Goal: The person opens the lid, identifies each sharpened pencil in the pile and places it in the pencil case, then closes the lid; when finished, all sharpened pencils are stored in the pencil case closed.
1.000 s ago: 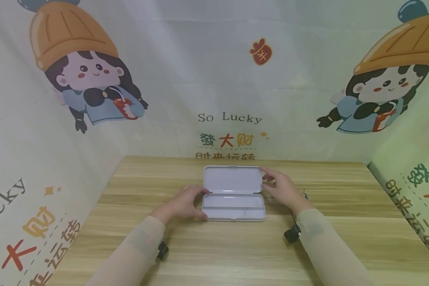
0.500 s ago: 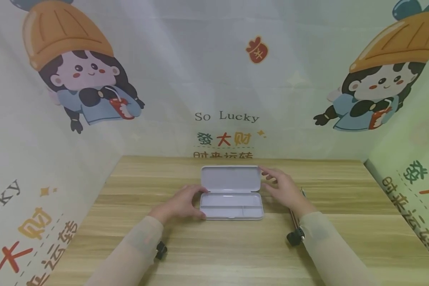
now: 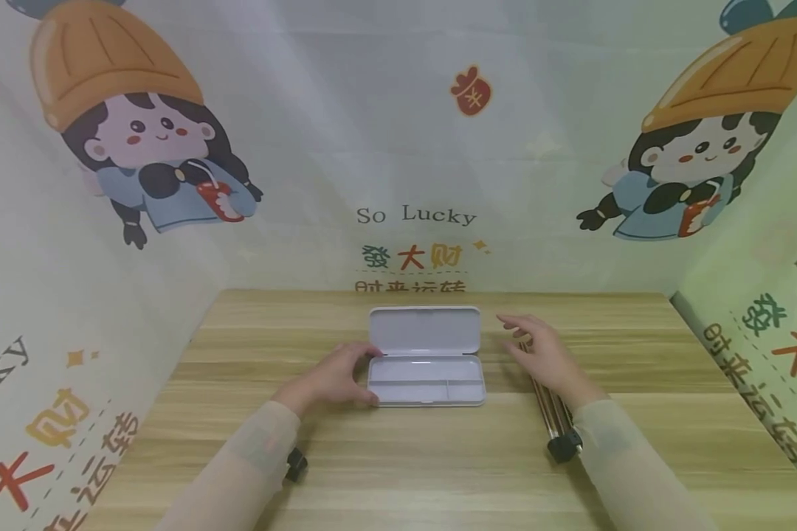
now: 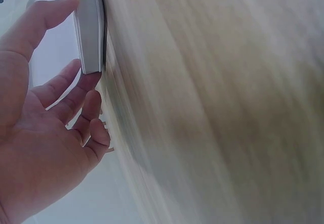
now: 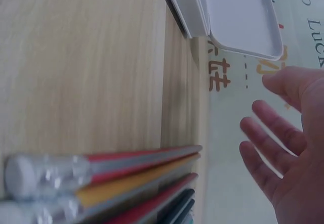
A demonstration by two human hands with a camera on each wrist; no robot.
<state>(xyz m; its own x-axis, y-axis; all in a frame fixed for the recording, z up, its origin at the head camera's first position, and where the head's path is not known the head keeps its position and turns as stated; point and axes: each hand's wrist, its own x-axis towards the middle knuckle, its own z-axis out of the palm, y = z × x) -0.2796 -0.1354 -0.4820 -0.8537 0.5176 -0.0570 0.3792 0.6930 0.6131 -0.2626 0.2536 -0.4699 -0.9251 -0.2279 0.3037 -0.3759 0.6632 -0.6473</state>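
A white pencil case [image 3: 425, 366] stands on the table with its lid [image 3: 425, 330] raised, showing a long compartment and two shorter ones in front. At its left end my left hand [image 3: 332, 380] holds the case between thumb and fingers; the left wrist view has the thumb on the edge of the case [image 4: 90, 32]. My right hand [image 3: 547, 361] is off to the right of the case, touching nothing, its fingers [image 5: 271, 138] loosely extended. Several pencils [image 3: 546, 409] lie side by side below it, partly hidden by the hand. Up close the pencils [image 5: 142, 158] show white erasers and metal ferrules.
The wood-grain table [image 3: 425, 472] ends against a printed curtain [image 3: 345, 147] at the back, with more curtain at both sides. Small black cameras are strapped to both wrists, the right camera [image 3: 564, 446] appearing over the pencils' near ends.
My right hand has left the lid's right edge and moved right, uncovering more of the pencils. My left hand stays at the case's left end. The head view has shifted slightly.
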